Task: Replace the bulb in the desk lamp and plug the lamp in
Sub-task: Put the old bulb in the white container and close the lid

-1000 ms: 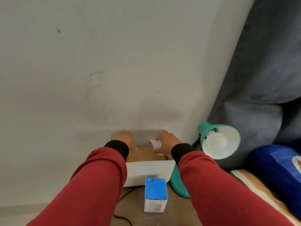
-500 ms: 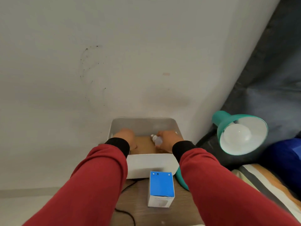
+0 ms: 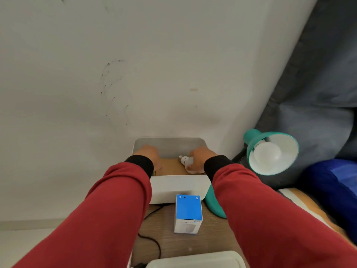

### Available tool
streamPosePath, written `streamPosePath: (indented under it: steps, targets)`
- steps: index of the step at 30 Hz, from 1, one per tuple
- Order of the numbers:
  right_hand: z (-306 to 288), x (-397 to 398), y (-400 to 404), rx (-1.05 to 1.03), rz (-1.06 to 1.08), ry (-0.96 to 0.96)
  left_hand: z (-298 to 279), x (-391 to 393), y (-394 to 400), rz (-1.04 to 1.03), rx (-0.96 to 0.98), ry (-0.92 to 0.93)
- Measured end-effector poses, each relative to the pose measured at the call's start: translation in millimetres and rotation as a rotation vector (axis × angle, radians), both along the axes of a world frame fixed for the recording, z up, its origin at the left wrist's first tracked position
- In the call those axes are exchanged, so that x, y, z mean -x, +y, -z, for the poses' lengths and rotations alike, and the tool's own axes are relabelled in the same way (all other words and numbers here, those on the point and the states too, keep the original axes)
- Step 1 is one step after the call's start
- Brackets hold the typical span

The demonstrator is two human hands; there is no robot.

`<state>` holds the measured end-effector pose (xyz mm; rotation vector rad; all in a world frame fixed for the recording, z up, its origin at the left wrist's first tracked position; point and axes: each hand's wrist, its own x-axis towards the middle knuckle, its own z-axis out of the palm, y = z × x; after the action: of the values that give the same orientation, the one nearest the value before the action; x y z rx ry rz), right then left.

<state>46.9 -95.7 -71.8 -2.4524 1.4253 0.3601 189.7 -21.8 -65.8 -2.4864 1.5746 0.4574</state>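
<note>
Right hand is wrapped around a loose bulb down inside the white bin; left hand rests in there too, can't tell if it's open or curled. Glass-on-plastic could slip, and the teal lamp beside the bin already has a bulb, and its cord trails loose over the worktop, easy to snag.

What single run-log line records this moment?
right hand: holding loose bulb | left hand: in white bin | lamp: bulb fitted

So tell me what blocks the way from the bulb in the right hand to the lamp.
The lamp already holds a bulb in its shade, filling the socket. The right hand holds the spare bulb in the bin.
</note>
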Motion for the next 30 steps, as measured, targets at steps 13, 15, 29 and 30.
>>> streamPosePath:
  steps: [13, 15, 29, 30]
  targets:
    - [-68, 84, 94, 0.149, -0.011, 0.037, -74, 60, 111, -0.01, 0.142, -0.065]
    - [-61, 103, 111, 0.133, -0.003, 0.059, -68, 72, 132, -0.016, 0.128, -0.051]
    - [78, 208, 226, -0.128, 0.149, 0.03, 81, 149, 262, -0.062, -0.052, 0.128]
    - [89, 212, 230, -0.137, 0.168, 0.019, 90, 151, 265, -0.08, -0.05, 0.135]
